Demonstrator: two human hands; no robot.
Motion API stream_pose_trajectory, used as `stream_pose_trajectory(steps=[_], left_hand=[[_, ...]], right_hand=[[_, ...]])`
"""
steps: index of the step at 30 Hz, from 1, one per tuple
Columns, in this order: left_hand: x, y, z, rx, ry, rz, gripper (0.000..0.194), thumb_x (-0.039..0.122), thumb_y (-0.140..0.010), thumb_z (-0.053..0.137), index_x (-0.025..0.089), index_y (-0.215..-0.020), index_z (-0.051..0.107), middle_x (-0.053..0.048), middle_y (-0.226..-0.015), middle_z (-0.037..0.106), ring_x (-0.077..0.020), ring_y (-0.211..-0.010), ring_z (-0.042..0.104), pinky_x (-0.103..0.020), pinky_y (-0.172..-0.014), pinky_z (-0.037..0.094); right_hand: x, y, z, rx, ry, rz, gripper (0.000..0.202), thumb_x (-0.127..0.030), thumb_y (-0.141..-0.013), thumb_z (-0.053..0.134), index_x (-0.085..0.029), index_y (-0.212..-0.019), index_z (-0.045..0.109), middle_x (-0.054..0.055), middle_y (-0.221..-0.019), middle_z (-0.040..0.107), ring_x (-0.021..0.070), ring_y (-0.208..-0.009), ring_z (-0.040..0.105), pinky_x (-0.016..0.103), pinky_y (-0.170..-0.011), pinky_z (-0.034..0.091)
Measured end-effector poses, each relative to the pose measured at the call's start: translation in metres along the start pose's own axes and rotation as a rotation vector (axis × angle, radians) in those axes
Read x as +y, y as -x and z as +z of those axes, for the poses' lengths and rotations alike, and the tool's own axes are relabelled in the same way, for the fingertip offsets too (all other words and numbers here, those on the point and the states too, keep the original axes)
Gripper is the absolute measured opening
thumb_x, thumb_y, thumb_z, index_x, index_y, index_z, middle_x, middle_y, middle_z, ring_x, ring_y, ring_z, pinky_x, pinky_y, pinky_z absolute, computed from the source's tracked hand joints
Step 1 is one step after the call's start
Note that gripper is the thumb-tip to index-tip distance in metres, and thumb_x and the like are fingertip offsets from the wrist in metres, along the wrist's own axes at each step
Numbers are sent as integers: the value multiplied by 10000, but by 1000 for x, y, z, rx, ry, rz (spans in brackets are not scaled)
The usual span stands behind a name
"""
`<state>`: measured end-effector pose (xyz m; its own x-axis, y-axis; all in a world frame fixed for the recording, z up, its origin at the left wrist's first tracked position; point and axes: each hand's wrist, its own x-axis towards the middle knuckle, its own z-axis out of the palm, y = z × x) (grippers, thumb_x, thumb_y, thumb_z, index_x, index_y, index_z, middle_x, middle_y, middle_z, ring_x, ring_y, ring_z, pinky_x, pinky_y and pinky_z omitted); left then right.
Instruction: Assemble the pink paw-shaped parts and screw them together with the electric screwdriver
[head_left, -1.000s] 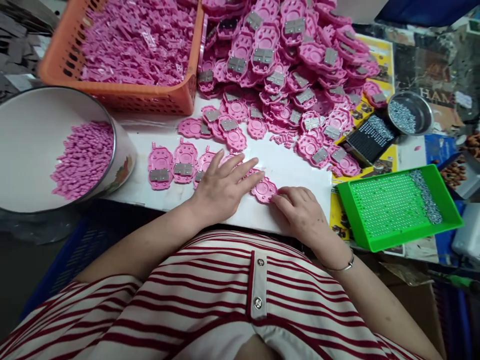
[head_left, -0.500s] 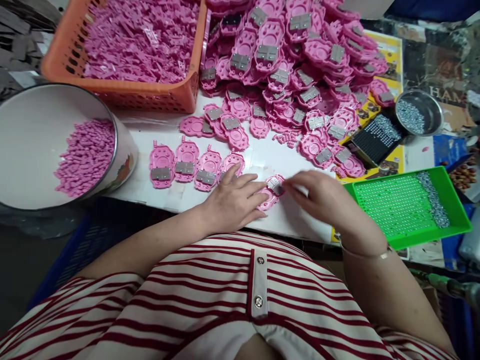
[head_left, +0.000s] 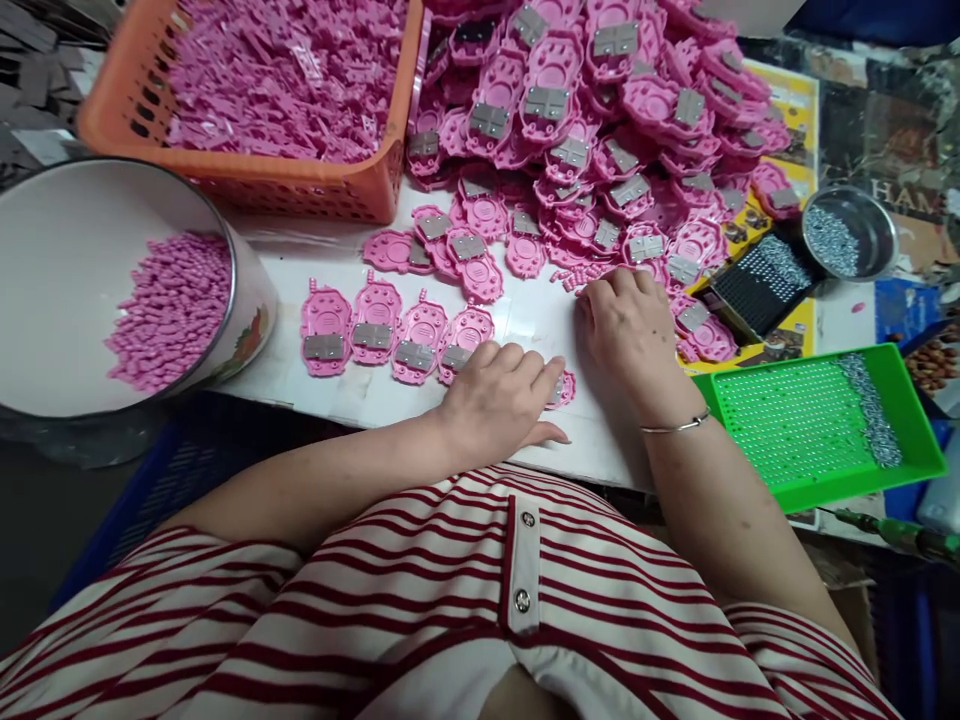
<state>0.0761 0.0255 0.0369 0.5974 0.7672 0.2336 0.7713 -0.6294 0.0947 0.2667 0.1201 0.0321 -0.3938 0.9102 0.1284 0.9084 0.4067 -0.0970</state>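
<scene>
My left hand (head_left: pixel 499 400) curls over a pink plastic casing (head_left: pixel 568 390) with a grey metal plate, holding it down on the white table; most of the casing is hidden under the fingers. Close by on the left, several similar casings (head_left: pixel 326 318) lie in a row, each with a grey plate across it. My right hand (head_left: pixel 628 325) is at the front of the casing pile, fingers bent together beside small pink beaded pieces (head_left: pixel 574 275). Its fingertips are turned away, so whatever they pinch cannot be made out.
A big heap of pink casings (head_left: pixel 551 75) covers the back. On the left stand an orange basket (head_left: pixel 300 185) of pink parts and a white enamel basin (head_left: pixel 251 310) with pink sticks. At right are a green tray (head_left: pixel 780 495), a black tray (head_left: pixel 739 300) and a metal bowl (head_left: pixel 885 240) with screws.
My right hand has left the casing under my left hand and reached forward to the small beaded pieces. The fingers of my left hand have curled in further over the casing.
</scene>
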Motion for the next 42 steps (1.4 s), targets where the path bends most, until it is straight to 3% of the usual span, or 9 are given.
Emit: stream_pose_trajectory(steps=[3, 5, 10, 14, 19, 24, 29, 37, 42], left_hand=[[7, -6, 1, -51, -14, 62, 313, 385, -932, 625, 151, -1136, 660, -79, -883, 658, -239, -860, 556, -373, -758, 320], [7, -4, 1, -61, 2, 102, 211, 294, -941, 607, 195, -1120, 660, -61, -904, 659, -232, -878, 564, -371, -773, 320], [1, 9, -1, -104, 78, 115, 352, 521, -874, 667, 208, -1036, 667, -69, -993, 676, -255, -972, 579, -396, -878, 336], [-8, 23, 4, -13, 155, 99, 258, 438, -901, 660, 185, -948, 669, -59, -1017, 706, -236, -981, 588, -384, -902, 358], [-15, 38, 14, 164, 159, 52, 294, 395, -905, 665, 190, -1115, 663, -38, -1082, 736, -242, -1060, 595, -448, -1039, 325], [-17, 43, 17, 242, 108, 11, 315, 456, -888, 683, 229, -1104, 692, -1, -1104, 750, -255, -1127, 599, -550, -1214, 90], [-18, 42, 18, 267, 80, -14, 319, 453, -891, 682, 229, -1117, 703, 10, -1130, 749, -260, -1132, 609, -576, -1237, -66], [-20, 41, 18, 267, 93, -16, 310, 451, -909, 658, 219, -1110, 705, 19, -1134, 748, -258, -1117, 613, -577, -1232, -117], [-20, 41, 18, 255, 107, -19, 304, 431, -901, 673, 214, -1111, 705, 14, -1130, 750, -249, -1104, 618, -585, -1232, -109]], right_hand=[[3, -1, 2, 5, 1, 13, 304, -249, -952, 346, -146, -1010, 626, 183, -1011, 580, 317, -1002, 481, 530, -857, 411], [4, -5, 4, 9, -8, 40, 321, -271, -953, 346, -156, -990, 644, 194, -1017, 584, 327, -998, 478, 533, -856, 403], [3, -18, 8, 15, -7, 50, 325, -302, -961, 361, -175, -944, 659, 179, -1032, 595, 324, -1030, 489, 512, -880, 410], [5, -20, 9, -3, -34, 87, 290, -280, -958, 394, -144, -952, 650, 179, -1061, 595, 326, -1109, 486, 533, -948, 397], [5, -18, 6, 14, -26, 133, 267, -254, -941, 428, -130, -931, 665, 188, -1087, 605, 338, -1136, 501, 549, -968, 403], [-25, -11, 3, 54, -509, 78, 259, -217, -880, 523, -176, -1079, 684, 88, -983, 687, 212, -928, 607, 405, -888, 475], [-52, -6, 2, -145, -883, 208, 149, -255, -811, 627, -149, -843, 727, 38, -822, 722, 147, -742, 613, 302, -731, 466], [-60, -17, 1, -205, -704, 323, 206, -274, -771, 687, -143, -620, 638, -17, -590, 606, 99, -599, 489, 276, -635, 339], [-62, -17, 4, -230, -593, 325, 291, -365, -811, 651, -160, -614, 592, -19, -569, 557, 99, -573, 416, 289, -618, 296]])
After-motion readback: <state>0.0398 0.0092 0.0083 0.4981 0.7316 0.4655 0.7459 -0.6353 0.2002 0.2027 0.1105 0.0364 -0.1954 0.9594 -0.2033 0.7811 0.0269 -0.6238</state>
